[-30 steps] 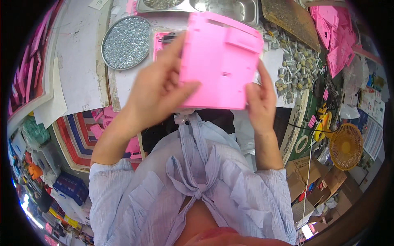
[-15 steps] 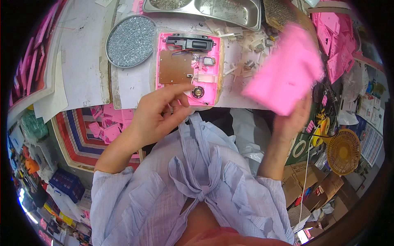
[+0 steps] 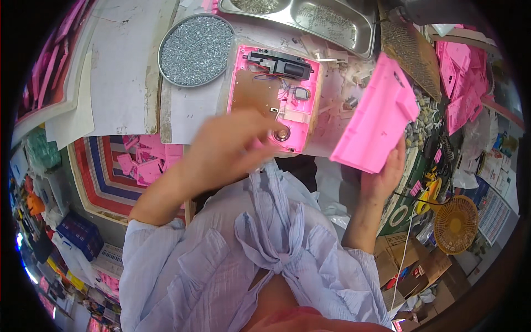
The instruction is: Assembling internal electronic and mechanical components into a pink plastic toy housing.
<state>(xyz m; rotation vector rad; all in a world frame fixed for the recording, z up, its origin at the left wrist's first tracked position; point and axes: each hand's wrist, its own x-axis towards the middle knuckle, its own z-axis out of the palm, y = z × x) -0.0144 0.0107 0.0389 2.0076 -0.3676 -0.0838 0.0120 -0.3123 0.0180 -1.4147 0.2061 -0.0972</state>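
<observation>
An open pink plastic housing (image 3: pixel 313 99) lies on the bench before me. In it sit a black module (image 3: pixel 283 64), a brown board (image 3: pixel 253 94), a small metal motor (image 3: pixel 302 94), thin wires and a round speaker-like part (image 3: pixel 282 133). My left hand (image 3: pixel 235 146) is over the near edge of the housing, its fingertips beside the round part. Motion smears these fingers, so what they hold, if anything, does not show. To the right, my right hand (image 3: pixel 385 170) grips a pink plastic cover (image 3: pixel 376 119) by its near edge and keeps it raised and tilted, apart from the housing.
A round tray of screws (image 3: pixel 196 50) stands left of the housing. Behind it is a metal tray (image 3: pixel 362 37) of small parts. White plastic bits (image 3: pixel 338 58) lie scattered to the right. Pink pieces fill a striped box (image 3: pixel 105 182) at lower left; more pink panels (image 3: pixel 467 83) are piled far right.
The pink cover has turned more upright and shows sharply now. My left hand is still by the round part but more blurred. The whole view has shifted, with the bench sitting further right.
</observation>
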